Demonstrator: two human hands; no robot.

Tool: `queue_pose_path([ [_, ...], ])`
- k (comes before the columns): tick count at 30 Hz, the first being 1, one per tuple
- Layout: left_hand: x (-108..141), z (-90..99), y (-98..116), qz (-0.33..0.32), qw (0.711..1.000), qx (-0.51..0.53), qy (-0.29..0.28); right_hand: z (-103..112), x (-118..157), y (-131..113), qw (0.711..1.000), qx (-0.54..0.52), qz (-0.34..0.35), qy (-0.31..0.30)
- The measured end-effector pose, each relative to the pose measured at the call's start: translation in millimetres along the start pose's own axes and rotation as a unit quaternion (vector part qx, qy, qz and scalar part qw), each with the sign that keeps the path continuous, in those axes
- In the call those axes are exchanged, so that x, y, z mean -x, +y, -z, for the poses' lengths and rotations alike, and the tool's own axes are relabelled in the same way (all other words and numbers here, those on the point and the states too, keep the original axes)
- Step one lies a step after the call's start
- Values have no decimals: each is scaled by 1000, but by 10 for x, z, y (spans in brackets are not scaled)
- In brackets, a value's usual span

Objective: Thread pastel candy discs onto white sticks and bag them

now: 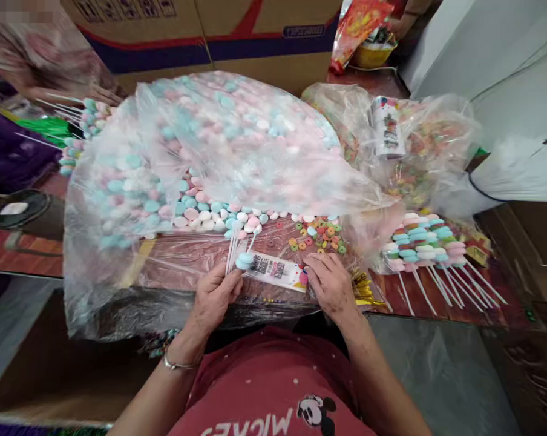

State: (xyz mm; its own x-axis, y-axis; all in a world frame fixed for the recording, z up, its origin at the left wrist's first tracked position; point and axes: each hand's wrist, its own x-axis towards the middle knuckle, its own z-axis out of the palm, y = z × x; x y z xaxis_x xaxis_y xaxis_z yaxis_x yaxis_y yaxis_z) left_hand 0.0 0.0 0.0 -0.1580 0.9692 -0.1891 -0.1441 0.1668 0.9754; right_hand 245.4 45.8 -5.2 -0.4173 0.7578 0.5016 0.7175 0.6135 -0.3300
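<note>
My left hand [215, 297] is closed round several thin white sticks [232, 247] that point up and away from me. Light-blue marshmallows [243, 261] sit just beyond its thumb, at the left end of a flat printed wrapper [273, 270]; I cannot tell whether they are inside it. At the wrapper's right end, the bent fingers of my right hand [331, 284] pinch its edge. Loose pink, white and blue marshmallows [205, 215] lie beyond my hands, spilling from a big clear plastic bag [255, 145]. Small coloured rings [319, 235] are scattered ahead of my right hand.
Finished-looking marshmallow skewers [425, 242] lie in a bundle at right, near gold ties [365, 288]. Behind them are a printed roll [388, 127] and bags of rings [437, 139]. A large cardboard box [210, 36] stands behind. Another person [51, 48] is at upper left.
</note>
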Motion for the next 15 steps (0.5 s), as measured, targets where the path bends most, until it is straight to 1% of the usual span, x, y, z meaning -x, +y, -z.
queue_pose_path([
  [8,2,63,-52,26,1000,8,-5,-19,-7,10,1000,-4,-13,-10],
  [15,6,84,-96,24,1000,14,-9,-23,-23,14,1000,10,-12,-19],
])
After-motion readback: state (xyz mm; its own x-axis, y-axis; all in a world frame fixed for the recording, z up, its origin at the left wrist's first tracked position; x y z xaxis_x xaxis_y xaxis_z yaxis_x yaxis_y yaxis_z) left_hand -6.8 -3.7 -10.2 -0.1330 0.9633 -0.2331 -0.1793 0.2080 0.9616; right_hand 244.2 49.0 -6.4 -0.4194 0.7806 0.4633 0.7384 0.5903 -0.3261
